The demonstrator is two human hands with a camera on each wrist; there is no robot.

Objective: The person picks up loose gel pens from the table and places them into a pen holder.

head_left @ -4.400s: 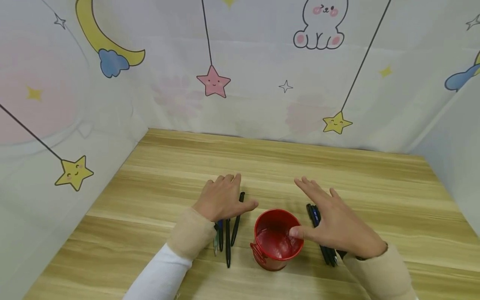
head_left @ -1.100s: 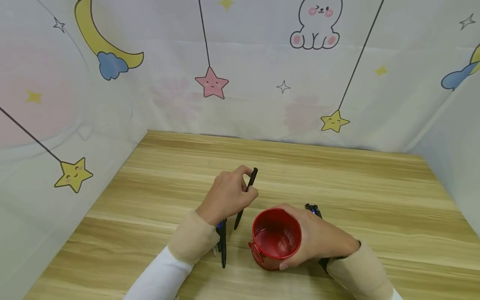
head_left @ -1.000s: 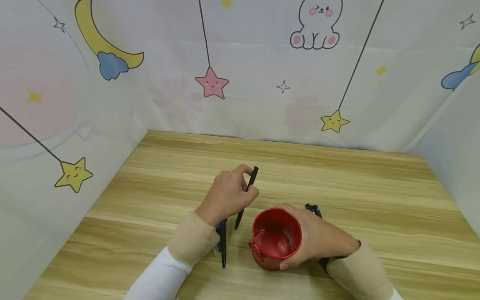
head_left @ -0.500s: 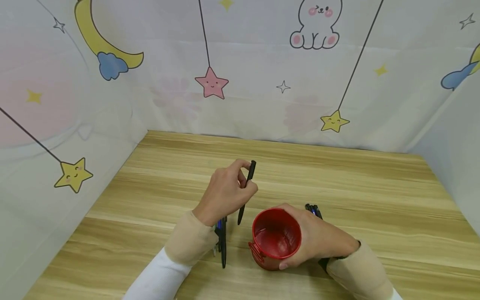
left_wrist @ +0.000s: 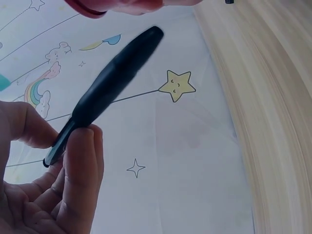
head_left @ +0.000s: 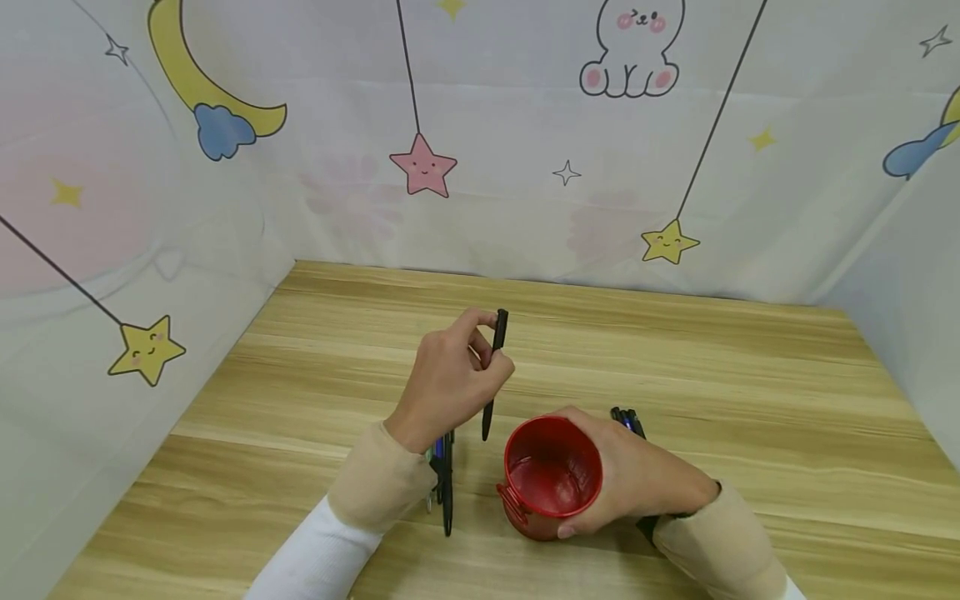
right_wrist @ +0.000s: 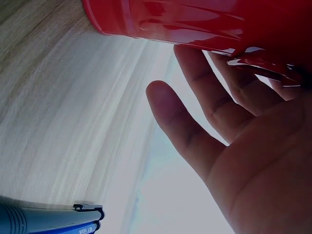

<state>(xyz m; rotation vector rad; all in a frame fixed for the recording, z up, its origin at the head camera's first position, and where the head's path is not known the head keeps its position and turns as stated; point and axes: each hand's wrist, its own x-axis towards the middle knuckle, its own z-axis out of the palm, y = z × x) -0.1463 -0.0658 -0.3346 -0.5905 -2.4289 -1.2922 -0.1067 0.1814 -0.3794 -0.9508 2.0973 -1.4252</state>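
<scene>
In the head view my left hand [head_left: 450,383] pinches a slim black pen [head_left: 487,417] between thumb and fingers. The pen hangs steeply, lower tip to the left of a small red metal bucket [head_left: 540,446]. Up close, the left wrist view has the pen [left_wrist: 107,83] slanting across the thumb and fingertips. My right hand [head_left: 637,479] holds the bucket from its right side, thumb at the front and fingers round the back. The bucket stands upright on the table, and no pens show inside it. A folded wire handle [head_left: 513,504] lies against its left side.
Several pens [head_left: 447,496] lie on the table under my left wrist, partly covered by the cuff. More pens [head_left: 628,419], black and blue, lie right of the bucket, mostly behind my right hand. A printed cloth backdrop [head_left: 495,225] edges the wooden table [head_left: 720,358].
Both hands were spread open earlier; the right has since taken hold of the bucket. My left hand has picked up the black pen, raising it and turning it more upright.
</scene>
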